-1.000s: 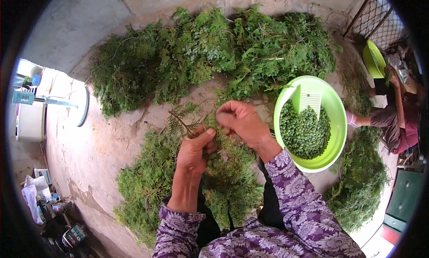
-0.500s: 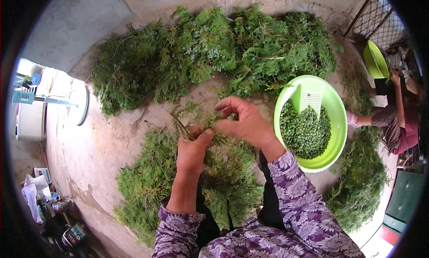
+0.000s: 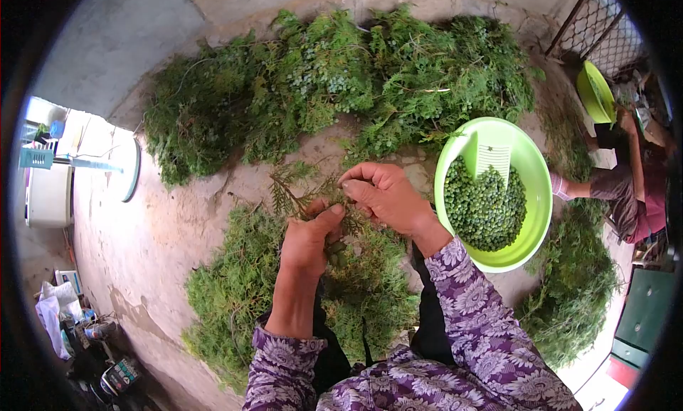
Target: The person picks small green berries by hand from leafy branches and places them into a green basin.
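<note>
My left hand [image 3: 307, 241] is closed around a green conifer sprig [image 3: 284, 195], whose flat scaly leaves stick out past the thumb. Close beside it, my right hand [image 3: 388, 197] pinches at the sprig's right end, thumb against forefinger. Whatever sits between those right fingertips is too small to make out. To the right of my right hand stands a light green basin [image 3: 535, 222] with a ridged washboard panel [image 3: 494, 157]. Many small round green cones [image 3: 491, 215] fill its lower part.
A long heap of conifer branches [image 3: 320, 83] lies along the wall. Another pile [image 3: 235, 290] is at my feet, and more branches [image 3: 573, 290] lie right of the basin. A seated person [image 3: 629, 183] is at the far right by a second green basin [image 3: 595, 93]. A fan [image 3: 131, 167] stands left.
My right hand's fingers have closed to a pinch against the sprig, where they were more spread before. My left hand stays nearly in place, still gripping the sprig.
</note>
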